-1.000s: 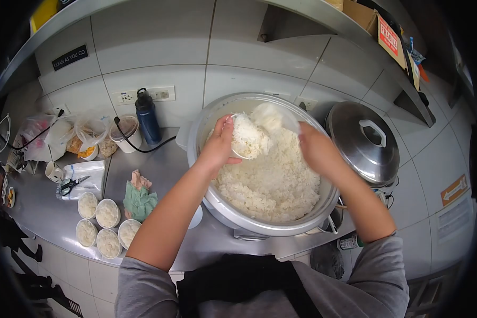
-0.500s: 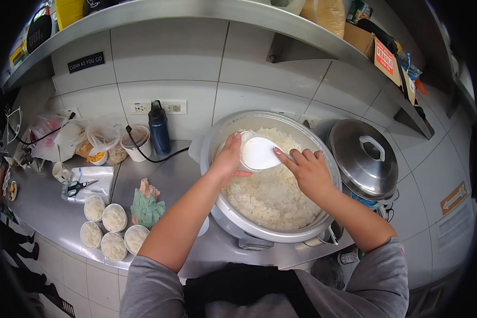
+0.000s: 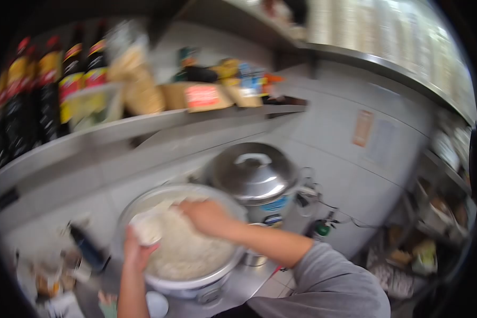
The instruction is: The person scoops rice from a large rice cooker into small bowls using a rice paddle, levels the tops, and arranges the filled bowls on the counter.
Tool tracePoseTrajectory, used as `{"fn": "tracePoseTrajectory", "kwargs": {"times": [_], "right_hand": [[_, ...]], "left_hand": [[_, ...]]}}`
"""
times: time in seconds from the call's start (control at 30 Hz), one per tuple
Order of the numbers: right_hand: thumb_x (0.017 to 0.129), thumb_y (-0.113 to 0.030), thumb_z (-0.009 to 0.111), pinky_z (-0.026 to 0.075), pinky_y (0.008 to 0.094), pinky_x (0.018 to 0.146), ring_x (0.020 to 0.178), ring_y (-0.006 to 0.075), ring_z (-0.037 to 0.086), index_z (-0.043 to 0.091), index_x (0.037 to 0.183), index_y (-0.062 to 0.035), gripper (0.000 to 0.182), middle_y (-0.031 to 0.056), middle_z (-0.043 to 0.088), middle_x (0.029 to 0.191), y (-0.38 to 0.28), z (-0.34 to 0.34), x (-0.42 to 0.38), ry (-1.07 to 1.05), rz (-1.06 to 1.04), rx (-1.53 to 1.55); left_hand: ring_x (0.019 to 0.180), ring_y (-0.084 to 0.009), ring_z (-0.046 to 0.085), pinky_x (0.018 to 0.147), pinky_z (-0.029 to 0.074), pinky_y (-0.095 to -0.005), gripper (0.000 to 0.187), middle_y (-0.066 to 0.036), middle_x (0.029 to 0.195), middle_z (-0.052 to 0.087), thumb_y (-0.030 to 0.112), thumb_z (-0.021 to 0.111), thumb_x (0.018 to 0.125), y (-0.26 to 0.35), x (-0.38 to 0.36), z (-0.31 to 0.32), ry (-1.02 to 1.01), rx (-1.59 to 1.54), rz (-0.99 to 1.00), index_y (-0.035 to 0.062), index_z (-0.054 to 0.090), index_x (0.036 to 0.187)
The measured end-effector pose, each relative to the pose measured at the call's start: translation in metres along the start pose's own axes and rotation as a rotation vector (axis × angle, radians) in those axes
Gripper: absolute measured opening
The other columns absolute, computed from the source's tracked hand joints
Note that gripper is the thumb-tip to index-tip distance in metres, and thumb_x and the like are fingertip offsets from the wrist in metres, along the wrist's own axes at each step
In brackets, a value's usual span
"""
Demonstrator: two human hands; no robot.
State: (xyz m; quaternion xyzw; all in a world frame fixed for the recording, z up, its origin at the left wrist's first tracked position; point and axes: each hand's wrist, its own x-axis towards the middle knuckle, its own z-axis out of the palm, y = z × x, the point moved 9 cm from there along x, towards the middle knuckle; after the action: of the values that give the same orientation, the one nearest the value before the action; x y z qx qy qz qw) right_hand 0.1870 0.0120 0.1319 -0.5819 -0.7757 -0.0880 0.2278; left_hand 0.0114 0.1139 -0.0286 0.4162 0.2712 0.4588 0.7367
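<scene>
My left hand (image 3: 138, 249) is closed around a small white cup (image 3: 148, 229) with rice in it, held over the left side of a large rice cooker (image 3: 238, 212). Cooked rice (image 3: 188, 254) fills much of the cooker's pot. Over the far part of the rice is my right hand (image 3: 204, 214), its fingers curled and smeared by motion. The white rice paddle seen in it earlier is hidden or lost in the blur.
Behind the cooker stands a second pot with a shiny lid (image 3: 254, 172). A dark blue bottle (image 3: 87, 246) is at the left. Above runs a shelf (image 3: 106, 130) with sauce bottles (image 3: 47, 90) and a cardboard box (image 3: 175, 95). A white round item (image 3: 156, 305) lies near the counter's front.
The view has swung to the right and blurred. My right hand has moved from the cup to the rice beyond it, and the paddle's white blade no longer shows. My left hand still holds the cup.
</scene>
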Motion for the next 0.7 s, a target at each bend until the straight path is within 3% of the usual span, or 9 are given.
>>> {"fn": "tracePoseTrajectory", "kwargs": {"times": [0.03,0.1,0.27,0.37,0.4,0.5,0.6,0.63,0.7], "right_hand": [[0.090,-0.013,0.050,0.051,0.0470,0.079,0.094,0.0318,0.066,0.059,0.126,-0.0150,0.037,0.0147,0.066,0.110,-0.009,0.017,-0.008,0.016,-0.085,-0.063],[0.088,-0.010,0.049,0.049,0.0474,0.081,0.098,0.0294,0.065,0.057,0.129,-0.0168,0.042,0.0113,0.064,0.112,-0.025,0.027,-0.018,-0.075,-0.030,-0.084],[0.087,-0.009,0.049,0.047,0.0455,0.084,0.098,0.0266,0.062,0.054,0.133,-0.0182,0.047,0.0087,0.061,0.109,-0.043,-0.018,-0.029,-0.012,-0.008,-0.246],[0.089,-0.011,0.049,0.046,0.0446,0.085,0.097,0.0247,0.060,0.051,0.137,-0.0198,0.049,0.0080,0.058,0.110,-0.047,0.002,-0.055,-0.060,-0.069,-0.421],[0.089,-0.012,0.049,0.046,0.0450,0.086,0.098,0.0243,0.060,0.051,0.138,-0.0205,0.050,0.0076,0.057,0.112,-0.048,0.005,-0.064,-0.041,-0.105,-0.466],[0.090,-0.013,0.049,0.045,0.0460,0.085,0.098,0.0234,0.059,0.050,0.139,-0.0217,0.051,0.0058,0.057,0.112,-0.037,-0.001,-0.088,0.006,-0.167,-0.554],[0.090,-0.014,0.050,0.046,0.0469,0.082,0.098,0.0240,0.060,0.047,0.142,-0.0224,0.053,0.0051,0.059,0.109,-0.005,-0.006,-0.102,-0.161,0.071,-0.616],[0.090,-0.014,0.050,0.046,0.0469,0.082,0.098,0.0240,0.060,0.047,0.142,-0.0224,0.053,0.0051,0.059,0.109,-0.008,-0.011,-0.106,-0.158,0.070,-0.616],[0.089,-0.012,0.053,0.046,0.0486,0.081,0.099,0.0255,0.060,0.047,0.141,-0.0209,0.053,0.0063,0.058,0.109,-0.005,-0.041,-0.116,-0.008,0.284,-0.338]], "left_hand": [[0.125,-0.0275,0.052,0.095,0.045,-0.0529,0.065,-0.006,0.140,0.051,0.065,0.034,0.097,-0.004,0.007,-0.009,0.011,-0.011,0.018,0.0180,0.041,0.142],[0.117,-0.0262,0.057,0.087,0.049,-0.0480,0.070,-0.007,0.137,0.053,0.069,0.036,0.094,-0.007,0.014,-0.017,0.023,-0.016,0.003,0.0182,0.042,0.142],[0.105,-0.0231,0.061,0.070,0.053,-0.0386,0.074,-0.006,0.131,0.056,0.073,0.037,0.091,-0.001,0.007,-0.007,0.072,0.021,-0.014,0.0174,0.043,0.139],[0.105,-0.0227,0.061,0.069,0.053,-0.0361,0.074,-0.006,0.131,0.056,0.074,0.036,0.091,-0.008,0.016,-0.009,-0.027,-0.003,-0.041,0.0179,0.043,0.139],[0.102,-0.0218,0.061,0.067,0.053,-0.0330,0.074,-0.006,0.131,0.056,0.074,0.036,0.090,-0.006,0.014,-0.004,-0.002,-0.042,-0.016,0.0190,0.043,0.139],[0.107,-0.0223,0.060,0.072,0.054,-0.0355,0.074,-0.006,0.131,0.056,0.074,0.037,0.090,-0.005,0.016,-0.010,0.047,-0.028,-0.007,0.0198,0.042,0.140],[0.113,-0.0240,0.057,0.078,0.053,-0.0413,0.075,-0.006,0.134,0.054,0.074,0.036,0.090,-0.003,0.017,-0.013,0.071,-0.059,0.007,0.0190,0.040,0.141],[0.113,-0.0240,0.057,0.078,0.053,-0.0413,0.075,-0.006,0.134,0.054,0.074,0.036,0.090,-0.003,0.018,-0.013,0.071,-0.057,0.010,0.0190,0.040,0.141],[0.116,-0.0262,0.056,0.079,0.053,-0.0443,0.077,-0.005,0.138,0.051,0.074,0.036,0.090,-0.005,0.021,-0.015,0.084,-0.057,0.007,0.0185,0.036,0.144]]}}
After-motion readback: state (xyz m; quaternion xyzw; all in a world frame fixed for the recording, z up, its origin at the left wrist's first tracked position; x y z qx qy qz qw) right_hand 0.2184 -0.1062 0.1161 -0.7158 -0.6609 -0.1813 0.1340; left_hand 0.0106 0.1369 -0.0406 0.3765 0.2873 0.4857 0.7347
